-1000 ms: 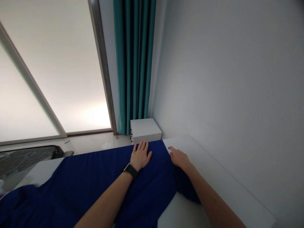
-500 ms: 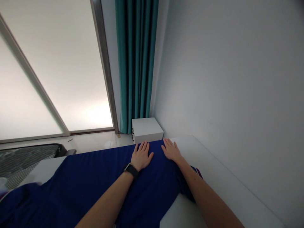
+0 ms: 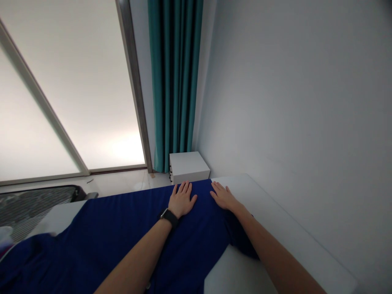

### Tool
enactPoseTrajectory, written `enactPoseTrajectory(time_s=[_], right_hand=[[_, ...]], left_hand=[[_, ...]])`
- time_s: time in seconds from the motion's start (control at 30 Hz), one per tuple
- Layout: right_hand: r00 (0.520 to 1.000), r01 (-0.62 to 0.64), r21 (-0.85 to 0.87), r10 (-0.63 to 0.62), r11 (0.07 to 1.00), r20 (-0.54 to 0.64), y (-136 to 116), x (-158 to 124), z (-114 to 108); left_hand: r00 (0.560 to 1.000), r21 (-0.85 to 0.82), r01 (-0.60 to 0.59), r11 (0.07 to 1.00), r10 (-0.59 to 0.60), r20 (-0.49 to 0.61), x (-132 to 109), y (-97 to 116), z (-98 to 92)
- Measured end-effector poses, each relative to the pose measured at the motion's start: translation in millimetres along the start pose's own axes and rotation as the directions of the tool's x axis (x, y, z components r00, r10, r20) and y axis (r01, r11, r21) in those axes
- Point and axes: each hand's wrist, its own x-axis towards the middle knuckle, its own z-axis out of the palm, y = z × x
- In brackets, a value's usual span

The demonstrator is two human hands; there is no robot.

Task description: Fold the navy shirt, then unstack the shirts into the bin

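A dark blue garment (image 3: 122, 228) is spread over a white surface (image 3: 245, 265), its far edge lying along the surface's far edge. My left hand (image 3: 181, 199) rests flat on the cloth near that edge, fingers apart and palm down; a black watch is on its wrist. To the right, my right hand (image 3: 224, 197) lies with spread fingers on the garment's far right corner, by the bare white part of the surface. Neither hand grips the cloth. The garment's left part is bunched at the lower left.
Beyond the surface stands a small white cabinet (image 3: 189, 164) below a teal curtain (image 3: 175, 81). A grey wall (image 3: 290, 102) rises on the right. Frosted sliding panels (image 3: 76, 90) are at the left, with a dark-edged mattress (image 3: 36, 204) below them.
My right hand has shifted slightly right and its forearm has moved outward over the garment's right edge. My left hand has barely moved.
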Motion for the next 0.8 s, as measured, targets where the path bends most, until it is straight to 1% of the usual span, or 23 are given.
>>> enactPoseTrajectory(time_s=[0.07, 0.17, 0.27, 0.37, 0.47, 0.57, 0.63, 0.7, 0.8], right_hand=[[0.999, 0.033, -0.005, -0.033, 0.999, -0.007, 3, -14, 2], [0.993, 0.069, -0.041, -0.073, 0.997, -0.09, 4, -33, 9], [0.983, 0.079, -0.075, -0.091, 0.994, -0.157, 2, -42, 14], [0.984, 0.076, -0.092, -0.09, 0.993, -0.157, 1, -43, 15], [0.983, 0.073, -0.106, -0.09, 0.992, -0.163, 1, -41, 16], [0.98, 0.075, -0.119, -0.095, 0.99, -0.173, -1, -41, 14], [0.981, 0.07, -0.114, -0.089, 0.991, -0.172, -3, -44, 12], [0.984, 0.074, -0.096, -0.089, 0.993, -0.156, -6, -52, 8], [0.981, 0.122, -0.058, -0.129, 0.991, -0.147, -4, -76, 0]], left_hand=[[1.0, 0.004, 0.0, 1.0, 0.0, 0.003, -1, 0, -1.0], [1.0, 0.014, -0.002, 1.0, 0.002, -0.005, -1, 1, -2.6], [1.0, 0.023, 0.006, 1.0, -0.006, -0.014, -2, 2, -7.0], [0.999, 0.022, -0.028, 0.999, 0.028, -0.021, -5, 9, -15.7], [0.991, -0.025, -0.131, 0.991, 0.131, 0.001, -16, 26, -23.2], [0.973, -0.081, -0.227, 0.971, 0.23, 0.036, -32, 46, -23.1], [0.963, -0.092, -0.26, 0.961, 0.265, 0.042, -42, 54, -19.8], [0.963, -0.091, -0.265, 0.96, 0.269, 0.035, -49, 57, -16.4], [0.963, -0.082, -0.265, 0.961, 0.268, 0.026, -51, 55, -14.2]])
